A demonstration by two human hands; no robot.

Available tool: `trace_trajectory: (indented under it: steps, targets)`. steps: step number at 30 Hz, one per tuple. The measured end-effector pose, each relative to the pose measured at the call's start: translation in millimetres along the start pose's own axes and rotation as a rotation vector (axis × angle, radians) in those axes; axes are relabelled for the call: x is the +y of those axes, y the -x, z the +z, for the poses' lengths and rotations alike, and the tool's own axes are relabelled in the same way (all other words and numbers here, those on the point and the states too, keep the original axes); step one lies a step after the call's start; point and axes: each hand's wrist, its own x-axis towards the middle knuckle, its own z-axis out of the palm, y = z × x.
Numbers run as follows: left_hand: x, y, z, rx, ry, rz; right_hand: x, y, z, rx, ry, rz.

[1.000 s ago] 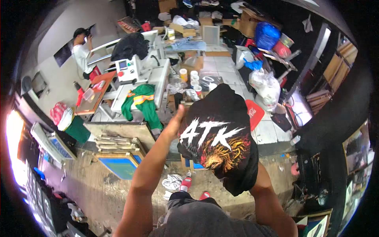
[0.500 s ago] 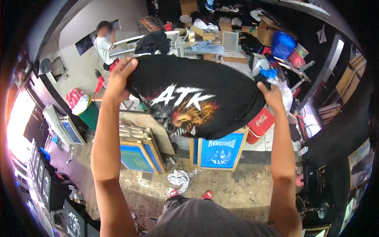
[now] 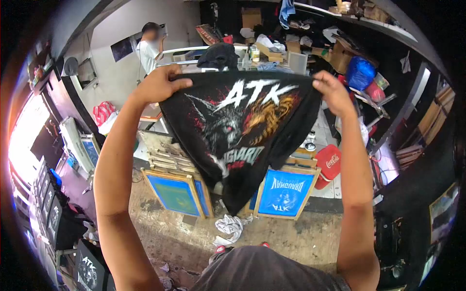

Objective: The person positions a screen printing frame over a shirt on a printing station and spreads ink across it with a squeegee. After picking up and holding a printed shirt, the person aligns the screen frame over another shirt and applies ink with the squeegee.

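Note:
A black shirt (image 3: pixel 242 126) printed with white "ATK" letters, a grey animal head and an orange one hangs between my two hands. My left hand (image 3: pixel 167 85) pinches its upper left corner, thumb along the edge. At the upper right corner, my right hand (image 3: pixel 331 89) grips the cloth between thumb and fingers. The top edge is stretched nearly straight, and the lower part narrows to a point above the floor.
Framed screens (image 3: pixel 175 194) and a blue "Vanguard" screen (image 3: pixel 285 192) lean below. A red cooler (image 3: pixel 328 164) is at right, a white cloth (image 3: pixel 230 228) on the floor. Another person (image 3: pixel 148 51) stands at back left. Black printed shirts (image 3: pixel 87 271) lie lower left.
The shirt has gone from bunched up to stretched wide and hanging down, showing more of its print. My hands have moved apart. The view has shifted, and the other person appears farther right.

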Motion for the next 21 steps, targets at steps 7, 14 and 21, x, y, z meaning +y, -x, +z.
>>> trace_trajectory:
  steps: [7, 14, 21]
  targets:
    - [-67.2, -28.9, -64.5, 0.631, -0.222, 0.366, -108.3, -45.0, 16.8, -0.135, -0.064, -0.127]
    - [-12.9, -9.6, -118.7, 0.490, -0.089, 0.041, -161.8, -58.0, 10.0, -0.068, 0.066, -0.251]
    - [-2.3, 13.4, -125.5, 0.515, 0.306, 0.191, -180.6, -23.9, 23.9, 0.072, -0.437, -0.313]
